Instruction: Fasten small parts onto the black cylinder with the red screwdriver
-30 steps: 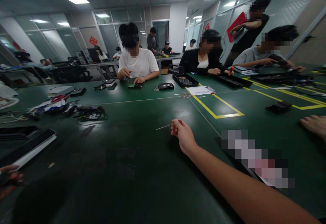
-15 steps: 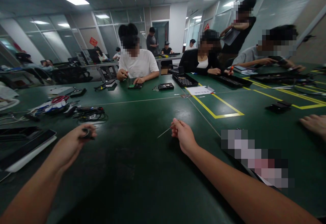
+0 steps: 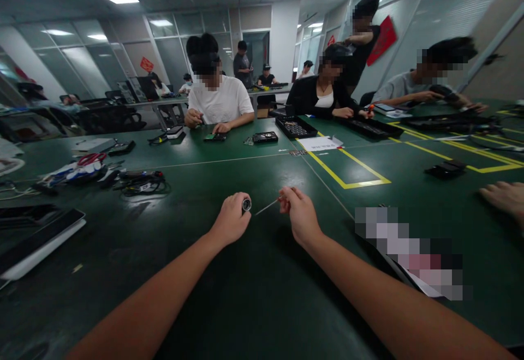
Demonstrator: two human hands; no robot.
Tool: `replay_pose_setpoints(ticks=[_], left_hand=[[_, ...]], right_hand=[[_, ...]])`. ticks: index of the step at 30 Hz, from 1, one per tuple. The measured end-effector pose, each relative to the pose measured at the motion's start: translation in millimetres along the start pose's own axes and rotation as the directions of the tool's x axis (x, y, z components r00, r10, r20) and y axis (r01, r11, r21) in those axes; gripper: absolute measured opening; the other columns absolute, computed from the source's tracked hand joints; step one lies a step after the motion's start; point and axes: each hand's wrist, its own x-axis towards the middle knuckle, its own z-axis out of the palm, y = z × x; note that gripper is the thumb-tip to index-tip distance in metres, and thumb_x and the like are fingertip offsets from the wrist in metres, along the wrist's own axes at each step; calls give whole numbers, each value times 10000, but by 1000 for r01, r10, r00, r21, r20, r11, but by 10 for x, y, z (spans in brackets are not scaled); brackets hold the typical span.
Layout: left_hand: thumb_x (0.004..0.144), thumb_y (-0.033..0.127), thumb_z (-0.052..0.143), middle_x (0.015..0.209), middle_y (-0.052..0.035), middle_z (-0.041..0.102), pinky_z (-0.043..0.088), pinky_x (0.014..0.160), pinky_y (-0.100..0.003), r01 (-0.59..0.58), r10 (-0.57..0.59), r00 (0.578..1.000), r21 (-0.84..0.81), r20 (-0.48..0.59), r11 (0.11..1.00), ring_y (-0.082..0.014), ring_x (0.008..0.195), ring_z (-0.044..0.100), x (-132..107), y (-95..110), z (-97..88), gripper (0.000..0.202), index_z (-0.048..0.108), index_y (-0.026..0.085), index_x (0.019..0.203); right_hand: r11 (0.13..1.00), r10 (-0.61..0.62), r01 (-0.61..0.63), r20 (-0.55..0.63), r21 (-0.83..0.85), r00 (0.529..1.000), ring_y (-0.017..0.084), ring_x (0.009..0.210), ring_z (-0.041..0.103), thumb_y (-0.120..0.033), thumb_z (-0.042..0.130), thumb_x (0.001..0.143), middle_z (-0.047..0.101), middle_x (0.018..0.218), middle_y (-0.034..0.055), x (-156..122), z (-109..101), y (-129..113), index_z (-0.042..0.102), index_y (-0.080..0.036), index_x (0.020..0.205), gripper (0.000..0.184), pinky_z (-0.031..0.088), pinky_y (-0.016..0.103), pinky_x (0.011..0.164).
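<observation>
In the head view my left hand [image 3: 231, 219] is closed around a small dark cylinder [image 3: 246, 205] whose round end, with a pale ring, faces me. My right hand [image 3: 300, 214], just to the right, pinches a thin metal rod [image 3: 267, 207]. The rod points left and slightly down, its tip close to the cylinder but apart from it. The fingers hide the rod's other end, so its kind is unclear. Both hands are over the green tabletop [image 3: 196, 305].
Coiled black cables [image 3: 143, 183] and a pile with red-handled items [image 3: 92, 159] lie left. A black-and-white device [image 3: 45, 245] is at the left edge. Yellow tape [image 3: 366, 184] marks the table. Across sit co-workers with black trays [image 3: 297, 127]; another person's hand [image 3: 503, 199] rests at right.
My left hand has swung right and inward with the dark cylinder, from above the table's left side to beside the rod's tip. My right hand has barely moved.
</observation>
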Motion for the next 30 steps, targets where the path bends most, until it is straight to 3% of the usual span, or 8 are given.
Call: replay_pose_setpoints(ticks=[3, 13, 25, 30], left_hand=[[900, 185, 581, 1035, -67, 637, 447, 942, -436, -51, 51, 997, -2, 60, 999, -255, 996, 570, -25, -83, 49, 142, 609, 203, 1038], [912, 234, 639, 1157, -63, 675, 458, 1018, -461, -14, 13, 1000, -99, -13, 995, -270, 1108, 594, -47, -104, 10, 252, 647, 231, 1164], [892, 190, 673, 1162, -44, 696, 460, 1015, -412, -22, 16, 999, -145, -38, 989, -249, 1112, 617, -36, -122, 17, 257, 668, 233, 1145], [879, 190, 686, 1159, -51, 700, 463, 1017, -426, -9, 3, 999, -149, -37, 989, -257, 1115, 620, -37, -98, 0, 266, 671, 237, 1140]], right_hand=[[1000, -17, 17, 29, 15, 999, 148, 595, 566, -523, 752, 739, 651, 688, 12, -3, 10, -6, 689, -205, 797, 330, 448, 290, 556], [984, -111, 127, 130, -122, 985, 173, 679, 637, -523, 715, 814, 698, 772, 34, -83, 32, -41, 702, -208, 875, 321, 510, 319, 640], [953, -205, 229, 135, -197, 969, 197, 770, 677, -488, 655, 880, 721, 838, 45, -158, 50, -73, 669, -226, 939, 269, 545, 348, 734], [939, -218, 259, 191, -227, 957, 198, 767, 671, -469, 642, 902, 711, 829, 39, -188, 47, -74, 669, -230, 933, 242, 535, 350, 746]])
